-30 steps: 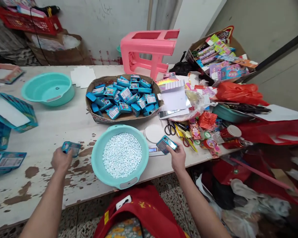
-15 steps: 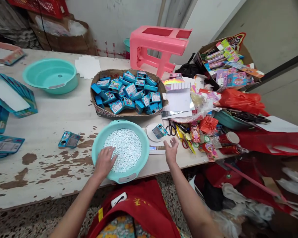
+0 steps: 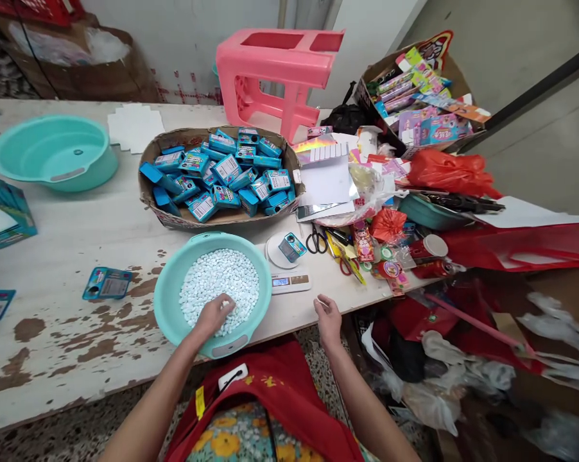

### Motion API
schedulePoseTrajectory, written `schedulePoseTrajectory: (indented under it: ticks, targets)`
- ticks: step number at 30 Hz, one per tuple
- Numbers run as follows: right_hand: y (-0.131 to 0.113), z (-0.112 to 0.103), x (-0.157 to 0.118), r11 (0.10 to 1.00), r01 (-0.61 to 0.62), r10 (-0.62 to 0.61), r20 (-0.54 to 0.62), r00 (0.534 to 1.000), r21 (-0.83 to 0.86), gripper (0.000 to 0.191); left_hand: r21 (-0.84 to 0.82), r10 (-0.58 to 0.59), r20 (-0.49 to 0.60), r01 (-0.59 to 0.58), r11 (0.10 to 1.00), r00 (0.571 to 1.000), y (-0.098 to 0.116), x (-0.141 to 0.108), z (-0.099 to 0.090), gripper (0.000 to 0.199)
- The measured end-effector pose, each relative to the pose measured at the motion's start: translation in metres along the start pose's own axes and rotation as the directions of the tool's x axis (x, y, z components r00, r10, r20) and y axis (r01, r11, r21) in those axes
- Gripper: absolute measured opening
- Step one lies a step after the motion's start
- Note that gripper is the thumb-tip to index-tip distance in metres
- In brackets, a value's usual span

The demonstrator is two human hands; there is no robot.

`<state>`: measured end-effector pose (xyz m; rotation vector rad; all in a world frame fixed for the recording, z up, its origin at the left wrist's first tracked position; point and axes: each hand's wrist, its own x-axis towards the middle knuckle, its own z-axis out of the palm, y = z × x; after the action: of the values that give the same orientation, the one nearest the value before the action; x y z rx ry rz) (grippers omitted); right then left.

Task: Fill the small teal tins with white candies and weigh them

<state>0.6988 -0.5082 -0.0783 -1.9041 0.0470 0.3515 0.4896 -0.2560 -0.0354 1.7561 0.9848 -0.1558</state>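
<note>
One scale (image 3: 292,283) bears one box (image 3: 292,247); the left hand (image 3: 213,315) touches pellets (image 3: 224,274).

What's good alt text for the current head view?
A person's left hand reaches into a turquoise basin of white pellets; the right hand is near a scale bearing a small blue box. Behind the basin, a cardboard tray holds more blue boxes.
</note>
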Motion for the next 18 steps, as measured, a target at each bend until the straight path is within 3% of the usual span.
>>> schedulePoseTrajectory:
  ticks: [1,2,4,6,8,12,15,18]
  targets:
    - [-0.006,0.003,0.004,1.0,0.014,-0.014,0.014,1.0,0.005,0.045,-0.23,-0.024,0.029,0.03,0.973,0.999,0.001,0.001,-0.006,0.025]
    - [-0.013,0.007,0.009,1.0,0.029,-0.029,0.03,0.999,0.009,0.044,-0.449,-0.04,0.063,0.064,0.891,0.997,0.003,0.003,-0.012,0.029]
    - [-0.028,0.016,0.018,0.998,0.061,-0.062,0.06,0.996,0.019,0.043,-0.761,-0.065,0.116,0.131,0.636,0.991,0.006,0.007,-0.018,0.031]
    - [-0.042,0.028,0.027,0.995,0.093,-0.096,0.081,0.992,0.033,0.044,-0.889,-0.134,0.164,0.205,0.409,0.977,0.008,0.015,-0.019,0.027]
    - [-0.055,0.043,0.038,0.989,0.14,-0.144,0.094,0.985,0.042,0.05,-0.928,-0.219,0.21,0.265,0.261,0.953,0.01,0.024,-0.013,0.02]
    - [-0.078,0.078,0.066,0.952,0.305,-0.304,0.126,0.944,0.007,0.073,-0.97,-0.243,0.192,0.221,0.101,0.951,0.013,0.039,-0.001,0.021]
    - [-0.099,0.097,0.081,0.95,0.313,-0.308,0.185,0.933,0.004,0.06,-0.978,-0.28,0.176,0.199,0.058,0.944,0.022,0.043,-0.001,0.025]
    - [-0.129,0.1,0.07,0.926,0.373,-0.376,0.217,0.901,0.052,0.048,-0.99,-0.28,0.116,0.134,0.043,0.953,0.048,0.037,-0.017,0.027]
